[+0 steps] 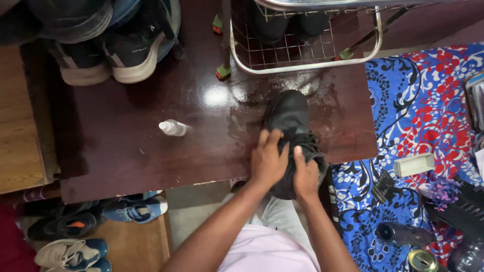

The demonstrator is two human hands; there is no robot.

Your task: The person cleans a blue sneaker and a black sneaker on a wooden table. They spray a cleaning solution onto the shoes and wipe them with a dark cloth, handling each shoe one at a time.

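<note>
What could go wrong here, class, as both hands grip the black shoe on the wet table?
The table is wet around the black shoe, so it might slide under the left hand and right hand. The small spray bottle lies on its side and could roll or leak. The shoe's heel hangs over the table edge, so it may drop towards the patterned cloth.

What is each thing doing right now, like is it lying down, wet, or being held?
Black shoe: on the table, toe pointing away, held by both hands.
Left hand: gripping the shoe.
Right hand: gripping the shoe.
Dark table: glossy, wet around the shoe.
Small white bottle: lying on its side, untouched.
Wire basket: standing on the table, dark shoes inside.
Two sneakers: resting at the table's far left corner.
</note>
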